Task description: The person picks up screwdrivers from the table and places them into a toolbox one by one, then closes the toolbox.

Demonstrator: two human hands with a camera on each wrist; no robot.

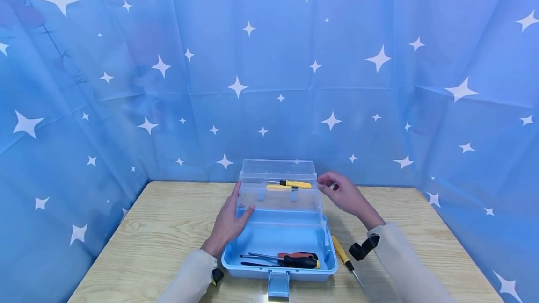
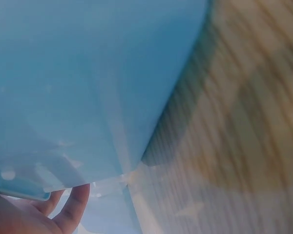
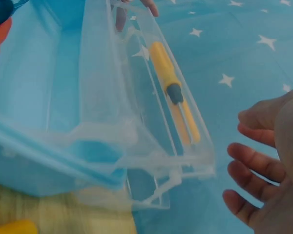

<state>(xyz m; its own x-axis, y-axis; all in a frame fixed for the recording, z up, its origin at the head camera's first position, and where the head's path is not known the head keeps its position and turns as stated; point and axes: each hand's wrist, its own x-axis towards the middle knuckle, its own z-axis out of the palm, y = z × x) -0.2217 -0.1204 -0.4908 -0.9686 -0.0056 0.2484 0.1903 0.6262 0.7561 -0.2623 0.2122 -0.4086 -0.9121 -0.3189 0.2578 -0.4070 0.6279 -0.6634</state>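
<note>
A blue toolbox (image 1: 278, 274) stands opened, its clear tray and lid (image 1: 279, 166) raised at the back. My left hand (image 1: 229, 223) holds the left side of the clear part, thumb in front and fingers along the edge; the left wrist view shows only some fingers (image 2: 73, 209) beside the blue wall. Two yellow screwdrivers (image 1: 296, 184) lie in the clear tray (image 3: 193, 163). Near that tray's right end is my right hand (image 1: 343, 194), fingers loosely bent, with nothing in it; the right wrist view shows a gap between them.
Inside the blue base lie a black-and-yellow screwdriver (image 1: 301, 262) and a red-handled tool (image 1: 290, 255), partly overlapping. Another yellow screwdriver (image 1: 340, 249) rests on the wooden table (image 1: 168, 242), right of the box. A blue starry curtain (image 1: 269, 60) hangs behind.
</note>
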